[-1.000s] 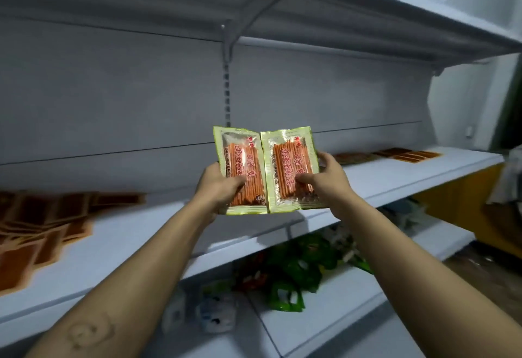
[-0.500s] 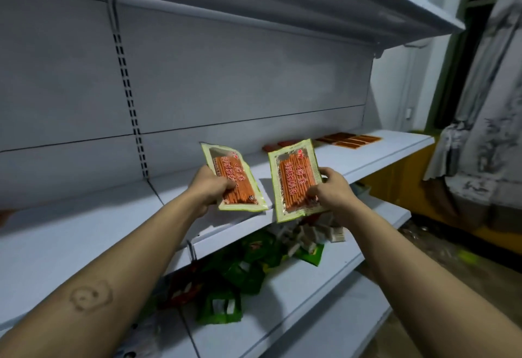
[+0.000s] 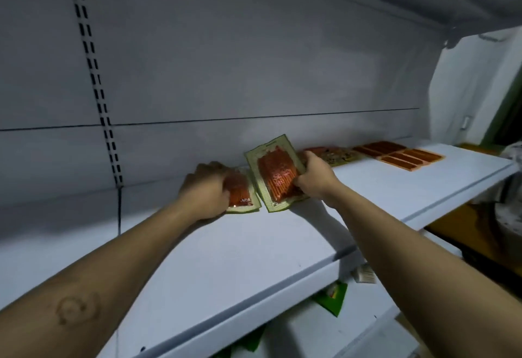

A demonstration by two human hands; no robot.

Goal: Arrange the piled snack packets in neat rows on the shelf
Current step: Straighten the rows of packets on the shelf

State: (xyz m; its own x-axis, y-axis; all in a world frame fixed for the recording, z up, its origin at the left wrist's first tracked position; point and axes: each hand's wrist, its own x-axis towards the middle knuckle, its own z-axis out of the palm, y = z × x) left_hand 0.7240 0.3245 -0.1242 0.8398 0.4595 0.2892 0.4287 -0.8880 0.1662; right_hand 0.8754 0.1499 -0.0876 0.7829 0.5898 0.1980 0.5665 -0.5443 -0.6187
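White steel shelf (image 3: 254, 258) carries only a short back row at far right: orange packets (image 3: 398, 154) lying flat, green-edged packets (image 3: 339, 156) next to them; right packet (image 3: 278, 177) tilted up, bottom edge near the deck, right hand (image 3: 315, 181) clamped on its right side; left packet (image 3: 243, 198) flat by the back wall (image 3: 254, 75), left hand (image 3: 204, 191) curled over it; hands close, not touching; estimate: early stage, green packets (image 3: 333, 297) on the lower shelf (image 3: 299, 332) look unsorted.

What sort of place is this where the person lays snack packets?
Most likely a small shop: a white metal shelf on a slotted upright, orange snack packets laid in rows on it, and green packets on the lower shelf.
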